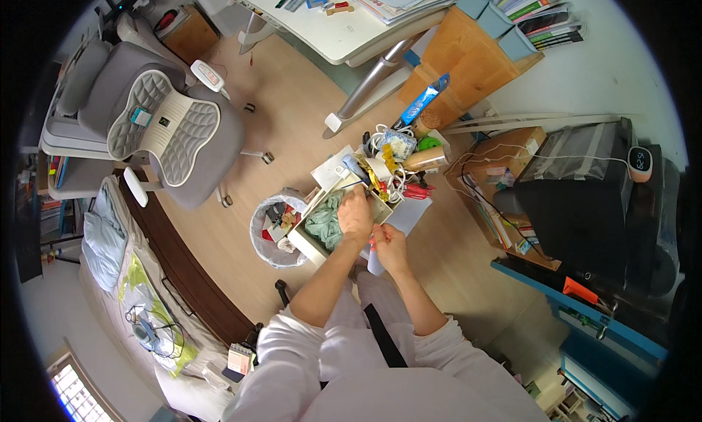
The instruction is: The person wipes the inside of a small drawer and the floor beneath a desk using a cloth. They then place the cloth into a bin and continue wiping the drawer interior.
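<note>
My left hand (355, 212) reaches into a cream drawer-like box (312, 249), with its fingers down among the contents. Whether it grips anything is hidden. Crumpled pale green plastic or cloth (326, 222) fills the box's near-left part, right beside that hand. At the box's right edge is my right hand (391, 247), thumb and fingertips brought together. A small reddish bit shows by those fingertips, too small to name. White paper sheets (411, 216) lie beneath and beside this hand. Past the box is a heap with white cables (396, 187), a yellow wrapper (389, 154) and red pens (417, 190).
A lined waste bin (256, 234) with rubbish stands left of the box. Behind the heap are a blue package (421, 105) and a metal desk leg (378, 74). A grey swivel chair (219, 148) is at the left, a wooden shelf unit (504, 203) at the right.
</note>
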{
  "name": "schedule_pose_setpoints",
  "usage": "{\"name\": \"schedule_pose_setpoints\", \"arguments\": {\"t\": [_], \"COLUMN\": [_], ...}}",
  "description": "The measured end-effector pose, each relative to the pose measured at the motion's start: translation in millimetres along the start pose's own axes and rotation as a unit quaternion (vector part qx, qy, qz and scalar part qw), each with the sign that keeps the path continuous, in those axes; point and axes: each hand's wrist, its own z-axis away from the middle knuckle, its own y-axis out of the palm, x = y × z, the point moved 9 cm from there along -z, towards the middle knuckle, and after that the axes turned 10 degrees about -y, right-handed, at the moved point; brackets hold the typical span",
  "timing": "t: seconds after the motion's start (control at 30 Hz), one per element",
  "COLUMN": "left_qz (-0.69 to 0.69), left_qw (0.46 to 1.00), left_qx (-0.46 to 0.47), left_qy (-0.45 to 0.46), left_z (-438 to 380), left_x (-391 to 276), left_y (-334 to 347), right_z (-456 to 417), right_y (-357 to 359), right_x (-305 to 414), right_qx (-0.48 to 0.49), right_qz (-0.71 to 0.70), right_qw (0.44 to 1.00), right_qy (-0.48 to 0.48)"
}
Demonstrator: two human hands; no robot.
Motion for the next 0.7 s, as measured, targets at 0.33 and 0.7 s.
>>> {"name": "schedule_pose_setpoints", "arguments": {"t": [0.33, 0.7], "left_qz": [-0.194, 0.004], "left_qw": [0.958, 0.915], "left_qx": [0.021, 0.168], "left_qy": [0.212, 0.368], "left_z": [15.0, 29.1], "left_x": [-2.8, -26.8], "left_y": [-0.8, 3.3], "right_z": [0.5, 6.5], "right_y": [1.6, 1.7], "right_x": [-2.0, 18.4], "right_qx": [0.012, 0.013], "right_qz": [-0.049, -0.090], "right_qw": [0.999, 0.996], "right_qy": [0.000, -0.006]}}
